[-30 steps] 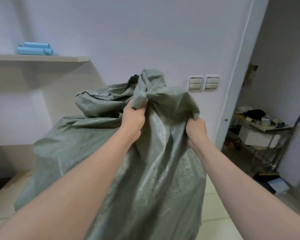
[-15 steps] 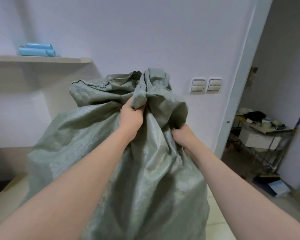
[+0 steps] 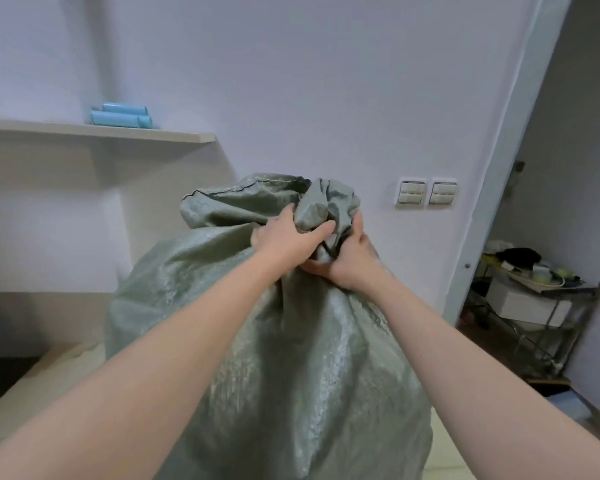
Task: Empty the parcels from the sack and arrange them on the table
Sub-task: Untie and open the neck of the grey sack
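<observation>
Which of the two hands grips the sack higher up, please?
The left hand: it clutches the sack at its gathered neck, while the right hand grips just below.

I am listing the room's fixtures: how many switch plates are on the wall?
2. The first switch plate is right of the top of the sack; the second switch plate is beside it, nearer the door frame. The sack may hide others.

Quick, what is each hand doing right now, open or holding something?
Left hand: closed, gripping the bunched neck of the grey-green sack.
Right hand: closed, gripping the same bunched neck, beside the left.
</observation>
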The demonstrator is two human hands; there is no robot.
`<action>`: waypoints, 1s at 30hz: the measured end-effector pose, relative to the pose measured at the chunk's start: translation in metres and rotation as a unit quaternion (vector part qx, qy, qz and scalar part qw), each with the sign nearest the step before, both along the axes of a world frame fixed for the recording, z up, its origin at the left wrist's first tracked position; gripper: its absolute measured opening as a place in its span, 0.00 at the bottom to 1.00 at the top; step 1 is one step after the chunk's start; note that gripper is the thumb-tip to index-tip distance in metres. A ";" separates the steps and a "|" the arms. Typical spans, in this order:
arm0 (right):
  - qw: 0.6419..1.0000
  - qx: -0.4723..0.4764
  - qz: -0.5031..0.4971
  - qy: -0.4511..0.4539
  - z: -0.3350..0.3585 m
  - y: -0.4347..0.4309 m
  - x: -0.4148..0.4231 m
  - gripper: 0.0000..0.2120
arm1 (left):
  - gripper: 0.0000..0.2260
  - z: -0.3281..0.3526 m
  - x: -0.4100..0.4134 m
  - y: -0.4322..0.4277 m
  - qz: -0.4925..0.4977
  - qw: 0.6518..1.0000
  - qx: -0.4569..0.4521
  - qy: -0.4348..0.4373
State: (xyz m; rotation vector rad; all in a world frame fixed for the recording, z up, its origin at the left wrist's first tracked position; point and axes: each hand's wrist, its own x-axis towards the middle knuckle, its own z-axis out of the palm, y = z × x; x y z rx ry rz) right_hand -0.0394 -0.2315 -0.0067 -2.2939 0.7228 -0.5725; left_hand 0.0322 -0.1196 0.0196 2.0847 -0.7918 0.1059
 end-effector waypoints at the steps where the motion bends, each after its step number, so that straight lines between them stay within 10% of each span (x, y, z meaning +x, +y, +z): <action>1: 1.000 -0.017 0.004 0.019 -0.002 0.003 0.003 0.68 | 0.43 0.000 0.007 0.013 0.057 0.995 0.055 -0.058; 4: 0.987 -0.095 0.017 0.127 0.001 0.013 0.008 0.57 | 0.53 -0.006 0.036 0.058 0.141 0.978 0.131 -0.076; 9: 0.997 0.025 -0.001 0.073 0.007 0.035 0.024 0.70 | 0.69 -0.035 0.079 0.117 0.188 0.949 0.251 0.040; 13: 0.995 0.080 -0.022 0.056 -0.003 0.041 0.029 0.69 | 0.52 -0.060 0.086 0.125 0.185 0.941 0.270 0.082; 16: 0.989 0.125 -0.057 0.053 -0.008 0.038 0.036 0.65 | 0.22 -0.062 0.090 0.116 0.245 0.941 0.203 0.115; 23: 0.970 0.204 -0.086 -0.101 -0.015 0.038 0.047 0.23 | 0.11 -0.061 0.102 0.084 0.165 0.941 -0.163 0.247; 30: 0.945 0.161 -0.085 -0.272 0.011 0.050 0.051 0.16 | 0.15 -0.016 0.060 0.072 -0.018 0.920 -0.371 0.121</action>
